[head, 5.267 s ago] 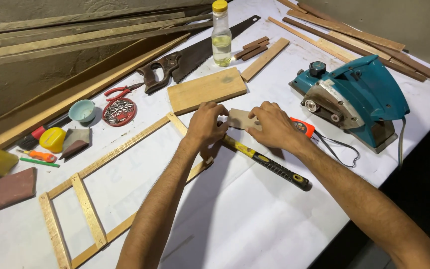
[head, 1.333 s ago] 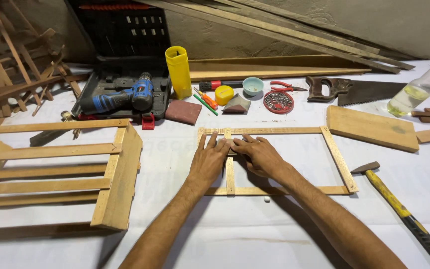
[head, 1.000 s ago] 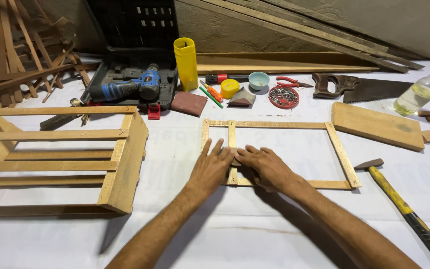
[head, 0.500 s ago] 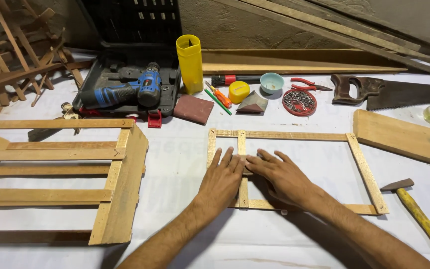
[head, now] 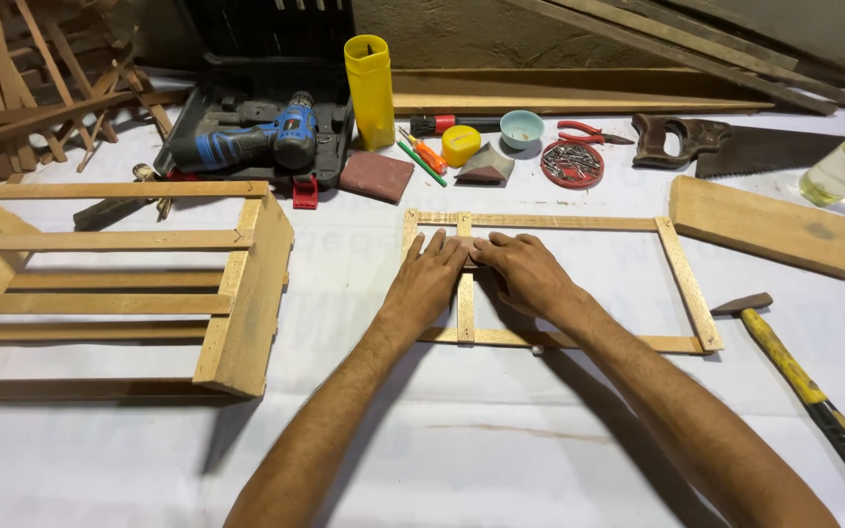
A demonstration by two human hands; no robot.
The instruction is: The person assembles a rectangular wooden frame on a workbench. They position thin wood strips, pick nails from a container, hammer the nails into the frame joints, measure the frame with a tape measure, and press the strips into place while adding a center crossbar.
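while left hand (head: pixel 429 285), right hand (head: pixel 528 275) press slat frame (head: pixel 682 284), yellow tube (head: pixel 370 90) upright behind.

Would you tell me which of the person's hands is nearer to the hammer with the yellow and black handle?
Right. The right hand rests on the thin wooden frame, on the side toward the hammer lying off the frame's right end. The left hand lies farther away, beyond the frame's upright slat.

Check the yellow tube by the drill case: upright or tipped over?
Upright. The yellow tube stands on its base beside the drill case, its open top facing up.
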